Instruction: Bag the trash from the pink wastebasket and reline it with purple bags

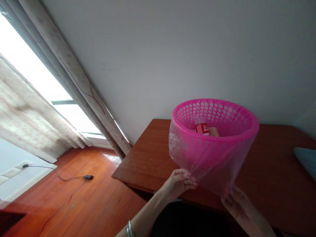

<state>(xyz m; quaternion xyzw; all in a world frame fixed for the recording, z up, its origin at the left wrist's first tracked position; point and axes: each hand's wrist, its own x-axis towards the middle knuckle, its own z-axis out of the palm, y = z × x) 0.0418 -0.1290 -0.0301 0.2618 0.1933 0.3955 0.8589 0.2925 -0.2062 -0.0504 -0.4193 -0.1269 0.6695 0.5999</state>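
Note:
A pink perforated plastic basket (222, 113) stands on the brown wooden table. Draped over its rim and down the outside is a thin see-through plastic bag (212, 174). Inside the basket I see a clear jar with a red label (201, 127) and a tan item (213, 132) beside it. My left hand (181, 182) pinches the lower left edge of the bag. On the right, my right hand (235, 204) grips the bag's lower right edge, its fingertips partly behind the film.
The wooden table (140, 154) backs onto a pale wall. A grey-blue cloth-like item (306, 159) lies at its right edge. To the left are curtains (81, 85) by a bright window, and a black adapter (88, 177) with its cable on the wooden floor.

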